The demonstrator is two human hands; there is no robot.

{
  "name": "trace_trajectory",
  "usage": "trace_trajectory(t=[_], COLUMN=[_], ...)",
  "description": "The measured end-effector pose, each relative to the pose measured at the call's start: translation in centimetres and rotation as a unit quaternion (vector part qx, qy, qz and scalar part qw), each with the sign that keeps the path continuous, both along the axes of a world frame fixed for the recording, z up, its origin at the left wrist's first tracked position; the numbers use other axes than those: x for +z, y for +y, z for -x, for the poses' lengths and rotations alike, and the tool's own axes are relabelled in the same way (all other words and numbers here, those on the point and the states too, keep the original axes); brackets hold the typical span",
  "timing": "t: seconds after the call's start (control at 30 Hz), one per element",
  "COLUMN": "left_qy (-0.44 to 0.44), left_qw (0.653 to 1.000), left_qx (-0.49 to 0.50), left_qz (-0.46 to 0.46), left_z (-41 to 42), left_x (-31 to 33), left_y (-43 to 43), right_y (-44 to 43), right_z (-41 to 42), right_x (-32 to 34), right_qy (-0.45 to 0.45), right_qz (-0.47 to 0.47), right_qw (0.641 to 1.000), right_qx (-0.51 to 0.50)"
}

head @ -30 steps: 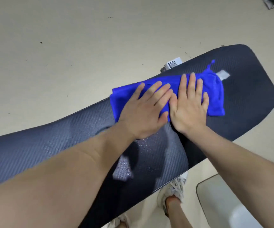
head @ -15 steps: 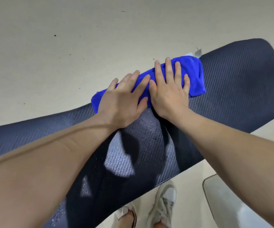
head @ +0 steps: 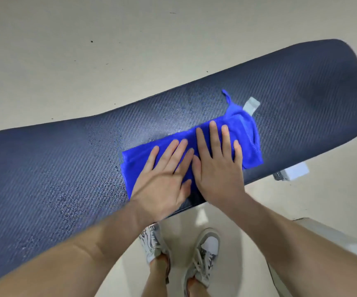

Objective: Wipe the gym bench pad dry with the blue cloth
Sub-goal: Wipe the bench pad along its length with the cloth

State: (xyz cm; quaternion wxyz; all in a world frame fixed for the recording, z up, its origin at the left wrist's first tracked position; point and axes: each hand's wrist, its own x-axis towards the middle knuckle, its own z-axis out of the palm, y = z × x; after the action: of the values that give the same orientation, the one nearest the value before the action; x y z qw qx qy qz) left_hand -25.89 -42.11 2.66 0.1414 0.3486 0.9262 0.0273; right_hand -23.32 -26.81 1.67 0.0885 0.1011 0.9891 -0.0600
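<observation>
Both hands — left hand (head: pixel 164 185), right hand (head: pixel 218 168) — press the blue cloth (head: pixel 248 142) flat on the bench pad (head: pixel 66 159), fingers extended

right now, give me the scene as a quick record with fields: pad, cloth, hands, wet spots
pad: dark ribbed bench pad, lying diagonally across the view
cloth: blue cloth, folded, flat on the pad near its near edge
left hand: left hand, palm down on the cloth, fingers spread
right hand: right hand, palm down on the cloth beside the left
wet spots: water droplets on the pad left of the cloth
</observation>
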Motion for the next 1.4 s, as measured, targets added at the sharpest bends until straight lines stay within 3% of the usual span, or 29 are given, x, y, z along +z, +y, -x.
trace_trajectory(t=[0.23,0.6,0.87,1.0,1.2,1.4], left_qy=[-0.037,0.039,-0.104,-0.090,0.012,0.023], left_qw=[0.999,0.994,0.985,0.992,0.999,0.998], left_qx=[-0.009,0.078,0.125,0.084,0.022,0.042], left_qz=[-0.018,-0.062,-0.054,-0.038,-0.040,-0.037], left_z=[-3.6,11.1,18.5,17.8,13.0,6.0], left_x=[0.7,-1.1,-0.6,-0.8,-0.9,-0.4], left_y=[-0.9,-1.2,-1.4,-2.1,-6.1,-8.6], right_y=[0.8,-0.4,-1.5,-2.1,-4.6,-7.0], right_z=[-5.2,11.1,16.7,15.7,10.9,4.8], right_x=[2.8,0.0,-0.2,0.3,0.6,0.7], right_qy=[-0.061,0.001,-0.026,-0.029,-0.038,-0.052], right_qz=[0.000,0.006,-0.010,0.003,-0.009,-0.019], right_qw=[0.998,1.000,0.999,0.999,0.999,0.998], right_qx=[0.029,-0.008,-0.028,-0.043,-0.037,-0.009])
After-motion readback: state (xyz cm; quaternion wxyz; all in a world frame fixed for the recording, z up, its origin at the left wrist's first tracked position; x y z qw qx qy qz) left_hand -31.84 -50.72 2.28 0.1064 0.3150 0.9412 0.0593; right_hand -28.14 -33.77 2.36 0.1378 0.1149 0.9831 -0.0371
